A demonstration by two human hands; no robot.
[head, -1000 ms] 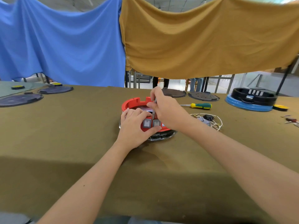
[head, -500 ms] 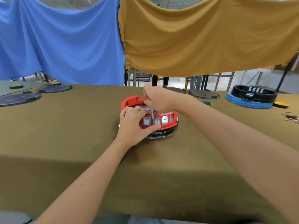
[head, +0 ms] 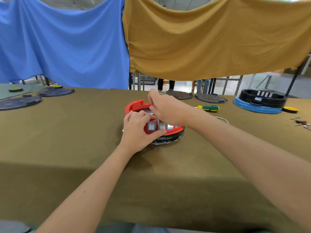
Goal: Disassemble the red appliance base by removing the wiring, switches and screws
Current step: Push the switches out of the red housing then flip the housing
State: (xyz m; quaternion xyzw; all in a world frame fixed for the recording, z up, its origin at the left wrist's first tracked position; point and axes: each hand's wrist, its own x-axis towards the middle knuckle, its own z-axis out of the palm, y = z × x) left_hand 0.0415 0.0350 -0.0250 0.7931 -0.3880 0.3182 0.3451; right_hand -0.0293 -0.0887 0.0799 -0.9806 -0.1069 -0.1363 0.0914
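Lifting now, right hand pinching a thin tool higher over the red base, table centre; left hand grips switches — prying continues.

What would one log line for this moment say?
left hand: grips red base at switches | right hand: holds thin tool, tip between switches | screwdriver: lying on table

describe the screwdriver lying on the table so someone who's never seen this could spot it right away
Start at the red appliance base mid-table, then look right, past the right hand. The screwdriver lies flat on the olive cloth; its green-and-yellow handle is unlike anything nearby.
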